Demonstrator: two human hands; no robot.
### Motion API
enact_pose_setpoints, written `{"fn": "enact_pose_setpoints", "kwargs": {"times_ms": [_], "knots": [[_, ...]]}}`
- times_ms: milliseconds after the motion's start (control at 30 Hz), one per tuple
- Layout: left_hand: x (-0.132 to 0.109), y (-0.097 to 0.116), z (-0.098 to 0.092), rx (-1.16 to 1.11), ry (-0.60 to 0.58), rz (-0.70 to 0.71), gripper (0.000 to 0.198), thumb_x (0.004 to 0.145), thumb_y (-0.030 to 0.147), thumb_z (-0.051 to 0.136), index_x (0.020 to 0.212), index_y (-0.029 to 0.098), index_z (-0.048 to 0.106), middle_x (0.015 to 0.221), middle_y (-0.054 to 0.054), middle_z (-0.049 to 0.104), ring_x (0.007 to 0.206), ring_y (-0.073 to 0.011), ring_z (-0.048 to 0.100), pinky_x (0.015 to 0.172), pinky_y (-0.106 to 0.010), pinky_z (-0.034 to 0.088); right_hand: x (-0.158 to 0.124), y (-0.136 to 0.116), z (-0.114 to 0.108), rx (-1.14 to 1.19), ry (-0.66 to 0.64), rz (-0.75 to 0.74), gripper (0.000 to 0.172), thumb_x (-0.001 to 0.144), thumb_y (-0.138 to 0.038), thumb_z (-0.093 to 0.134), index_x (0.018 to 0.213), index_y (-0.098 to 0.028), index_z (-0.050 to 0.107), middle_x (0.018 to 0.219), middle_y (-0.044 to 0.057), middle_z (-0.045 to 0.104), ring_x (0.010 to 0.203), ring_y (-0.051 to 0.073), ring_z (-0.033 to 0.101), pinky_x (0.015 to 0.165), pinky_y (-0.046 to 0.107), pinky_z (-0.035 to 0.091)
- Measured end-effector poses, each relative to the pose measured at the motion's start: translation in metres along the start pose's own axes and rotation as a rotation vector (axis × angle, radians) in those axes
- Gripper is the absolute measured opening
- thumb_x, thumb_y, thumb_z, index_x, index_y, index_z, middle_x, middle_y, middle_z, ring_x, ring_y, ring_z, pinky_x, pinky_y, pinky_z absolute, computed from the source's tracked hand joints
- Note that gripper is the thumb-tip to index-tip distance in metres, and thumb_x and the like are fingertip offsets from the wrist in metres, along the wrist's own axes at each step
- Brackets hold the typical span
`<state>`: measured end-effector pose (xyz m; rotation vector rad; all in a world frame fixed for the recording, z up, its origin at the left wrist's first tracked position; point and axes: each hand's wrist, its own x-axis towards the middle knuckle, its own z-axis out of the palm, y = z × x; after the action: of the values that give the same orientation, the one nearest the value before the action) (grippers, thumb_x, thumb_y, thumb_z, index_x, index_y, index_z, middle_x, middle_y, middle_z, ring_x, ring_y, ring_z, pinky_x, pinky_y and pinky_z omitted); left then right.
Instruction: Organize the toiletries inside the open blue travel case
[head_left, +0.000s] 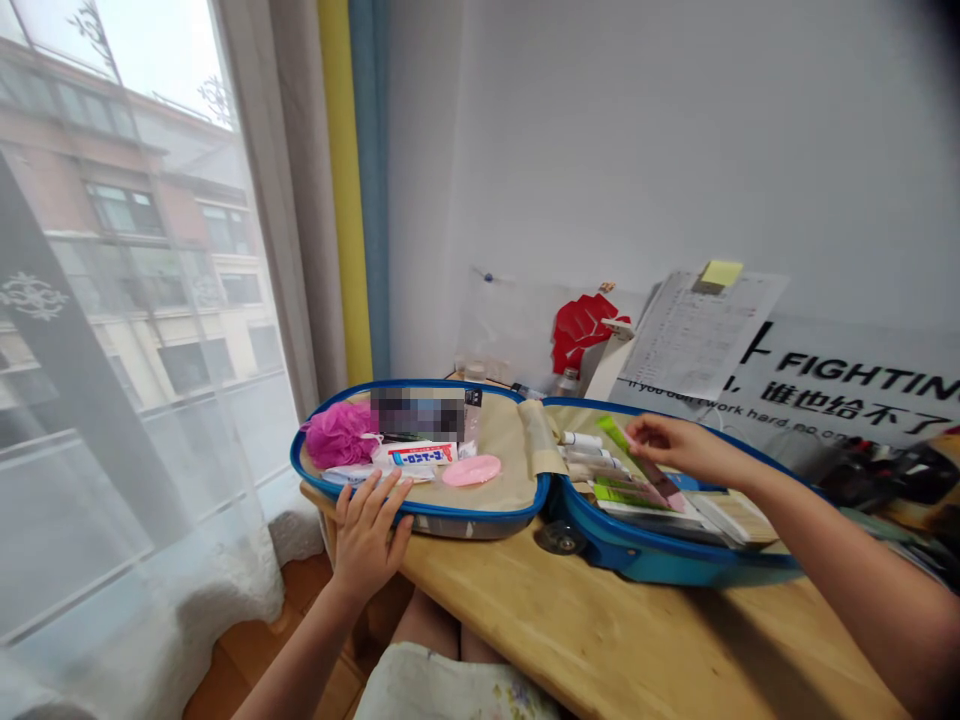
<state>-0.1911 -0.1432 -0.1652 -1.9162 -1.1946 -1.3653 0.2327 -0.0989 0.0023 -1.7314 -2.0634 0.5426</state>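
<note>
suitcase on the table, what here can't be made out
Head view: item under the pixelated patch.
Head view: any print on the green-ended strip, blurred and partly covered by the right hand.
Head view: part of the near suitcase rim, behind the left hand.
Head view: print on the white sheets, too small.
Head view: dark items, blurred and cut off at the right edge.

Print on the paper [694, 335] is unreadably small; the right edge cuts the banner [862, 345].
</note>
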Motion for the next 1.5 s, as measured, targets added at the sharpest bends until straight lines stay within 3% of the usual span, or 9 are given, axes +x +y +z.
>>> {"fn": "enact_pose_setpoints", "kwargs": {"times_ms": [100,200,300,433,567,700,900,1333,1500], "knots": [[0.000,0.000,0.000,0.001,0.003,0.006,0.044,0.091,0.027,0.045,0.134,0.024,0.048,0.121,-0.008,0.063,0.123,-0.0237,0.047,0.112,-0.043,0.017,0.023,-0.024,-0.006,0.204,0.170,-0.048,0.058,0.060,-0.066,0.064,0.095,-0.021,0.056,0.079,0.002,0.063,0.073,0.015,0.059,0.071,0.030,0.049],[0.000,-0.001,-0.001,0.018,-0.012,0.024,0.046,0.091,0.026,0.046,0.137,0.024,0.045,0.122,-0.009,0.062,0.124,-0.0238,0.046,0.112,-0.044,0.016,0.052,-0.059,0.008,0.334,0.197,-0.045,0.040,0.074,-0.056,0.060,0.091,-0.020,0.056,0.083,0.002,0.063,0.072,0.010,0.060,0.075,0.027,0.051],[-0.001,-0.002,0.000,0.025,-0.022,0.027,0.048,0.090,0.026,0.046,0.138,0.024,0.044,0.123,-0.008,0.062,0.123,-0.0237,0.047,0.112,-0.043,0.016,0.084,-0.095,0.041,0.386,0.124,0.000,0.026,0.083,-0.041,0.059,0.090,-0.017,0.058,0.082,0.001,0.063,0.069,0.008,0.060,0.069,0.025,0.052],[-0.001,-0.001,0.000,0.000,-0.006,-0.002,0.047,0.090,0.027,0.045,0.137,0.025,0.045,0.122,-0.007,0.062,0.122,-0.0235,0.048,0.112,-0.043,0.017,0.119,-0.130,0.093,0.346,-0.001,0.070,0.027,0.089,-0.035,0.055,0.105,-0.014,0.058,0.091,0.002,0.063,0.073,0.010,0.061,0.064,0.027,0.053],[-0.002,0.000,0.001,0.002,-0.014,-0.004,0.046,0.090,0.027,0.046,0.136,0.025,0.046,0.123,-0.007,0.062,0.122,-0.0234,0.048,0.112,-0.042,0.017,0.140,-0.144,0.128,0.254,-0.061,0.111,0.033,0.089,-0.035,0.054,0.115,-0.015,0.055,0.105,0.005,0.061,0.085,0.013,0.061,0.072,0.032,0.053],[-0.004,-0.003,0.002,0.017,-0.011,0.001,0.047,0.089,0.027,0.045,0.136,0.024,0.047,0.123,-0.007,0.062,0.124,-0.0235,0.047,0.113,-0.042,0.016,0.146,-0.144,0.146,0.150,-0.094,0.120,0.035,0.089,-0.036,0.054,0.117,-0.016,0.054,0.109,0.006,0.060,0.090,0.015,0.061,0.076,0.035,0.053],[-0.006,-0.007,0.002,0.081,-0.057,0.055,0.051,0.088,0.024,0.047,0.139,0.023,0.042,0.125,-0.009,0.061,0.126,-0.0249,0.045,0.113,-0.044,0.016,0.143,-0.142,0.159,0.005,-0.117,0.092,0.034,0.089,-0.036,0.054,0.117,-0.016,0.055,0.110,0.006,0.060,0.091,0.015,0.061,0.078,0.035,0.053],[-0.004,-0.007,0.001,0.075,-0.049,0.065,0.052,0.088,0.024,0.048,0.140,0.023,0.041,0.124,-0.009,0.061,0.124,-0.0250,0.046,0.112,-0.044,0.017,0.143,-0.141,0.161,-0.128,-0.001,0.002,0.037,0.088,-0.036,0.056,0.120,-0.017,0.054,0.121,0.008,0.056,0.105,0.020,0.057,0.089,0.043,0.048],[-0.005,-0.007,0.002,0.065,-0.041,0.051,0.051,0.088,0.025,0.047,0.139,0.023,0.043,0.124,-0.008,0.062,0.124,-0.0243,0.046,0.113,-0.043,0.016,0.143,-0.144,0.141,-0.044,0.002,-0.012,0.037,0.088,-0.037,0.055,0.119,-0.016,0.054,0.114,0.007,0.058,0.096,0.017,0.059,0.082,0.039,0.051]]}}
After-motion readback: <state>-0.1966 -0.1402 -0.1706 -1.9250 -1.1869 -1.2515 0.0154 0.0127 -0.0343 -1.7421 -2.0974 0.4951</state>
